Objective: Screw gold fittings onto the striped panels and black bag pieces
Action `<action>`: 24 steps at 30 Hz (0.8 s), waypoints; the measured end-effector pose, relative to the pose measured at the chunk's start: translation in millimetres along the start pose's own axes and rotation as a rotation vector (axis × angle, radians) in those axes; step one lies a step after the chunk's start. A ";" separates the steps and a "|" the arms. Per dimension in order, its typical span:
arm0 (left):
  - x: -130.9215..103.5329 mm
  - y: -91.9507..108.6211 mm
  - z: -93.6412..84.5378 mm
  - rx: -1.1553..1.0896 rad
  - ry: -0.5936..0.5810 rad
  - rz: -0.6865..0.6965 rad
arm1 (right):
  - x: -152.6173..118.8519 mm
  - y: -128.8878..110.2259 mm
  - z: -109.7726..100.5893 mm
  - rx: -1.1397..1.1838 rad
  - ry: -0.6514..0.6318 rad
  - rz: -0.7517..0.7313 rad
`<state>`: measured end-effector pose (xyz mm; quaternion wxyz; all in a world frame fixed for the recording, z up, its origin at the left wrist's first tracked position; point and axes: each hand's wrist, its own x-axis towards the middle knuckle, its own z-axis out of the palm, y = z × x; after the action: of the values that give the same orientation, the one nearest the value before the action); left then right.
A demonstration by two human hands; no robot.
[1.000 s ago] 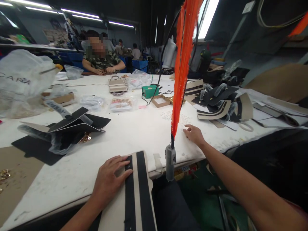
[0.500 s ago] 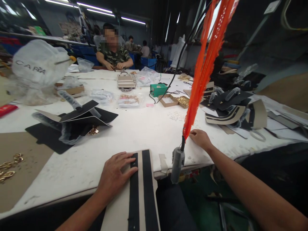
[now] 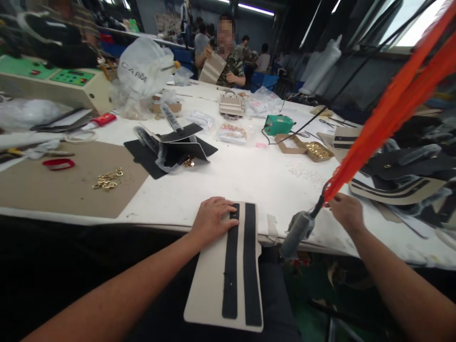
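Observation:
My left hand [image 3: 214, 219] lies with its fingers spread on a beige panel [image 3: 208, 285] that carries two black stripes. The panel juts over the near table edge towards my lap. At the right, my right hand [image 3: 345, 210] rests on the white table beside small scattered pieces [image 3: 307, 172]; its fingers are curled, and the fingertips are partly behind an orange strand bundle [image 3: 377, 128]. What they hold, if anything, is too small to tell. A grey tool [image 3: 297, 232] hangs at the bundle's lower end, between my hands.
A black bag piece [image 3: 185, 142] and gold chain links [image 3: 107, 179] lie to the left. Farther back are a green box [image 3: 279, 125] and a tray of gold parts [image 3: 318, 151]. Stacked panels [image 3: 395, 187] stand right. A person [image 3: 228, 61] sits across the table.
The view has turned left, bringing more of the panel and left table into sight. The person across now holds up a beige piece. My left hand stays on the panel.

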<state>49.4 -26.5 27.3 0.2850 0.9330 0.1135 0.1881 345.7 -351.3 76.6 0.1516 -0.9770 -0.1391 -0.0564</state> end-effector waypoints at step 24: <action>-7.2 -0.9 3.1 -0.064 0.015 0.002 | -135.7 -203.8 68.0 0.542 -0.479 -0.511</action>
<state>44.1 -29.6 22.3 0.3140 0.9220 0.1087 0.1988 161.9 -178.1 48.6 0.3471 -0.8216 -0.4171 0.1747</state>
